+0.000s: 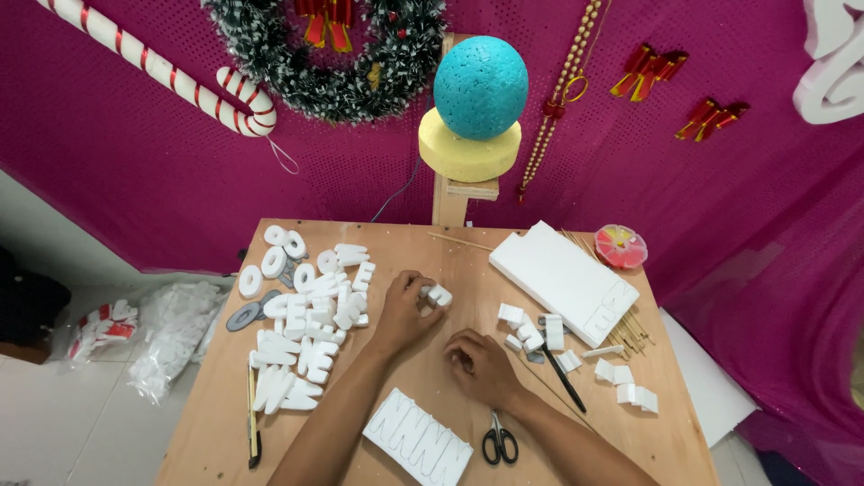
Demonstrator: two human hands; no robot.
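Note:
My left hand [407, 310] is at the middle of the wooden table [454, 261] and grips a small white foam piece [438, 294] by its fingertips. My right hand [481, 364] rests on the table just below it, fingers curled; whether it holds anything small is hidden. A pile of white foam cut-out letters [301, 324] lies left of my left hand. A foam strip with cut letter shapes [418, 443] lies near the front edge, between my forearms.
Black-handled scissors [499, 443] lie by my right wrist. A thick white foam block [562, 279], foam scraps [540, 333], a black pen [562, 378], wooden skewers [634, 328] and a round pin box [621, 246] are at the right. A craft knife [253, 418] lies at the left edge.

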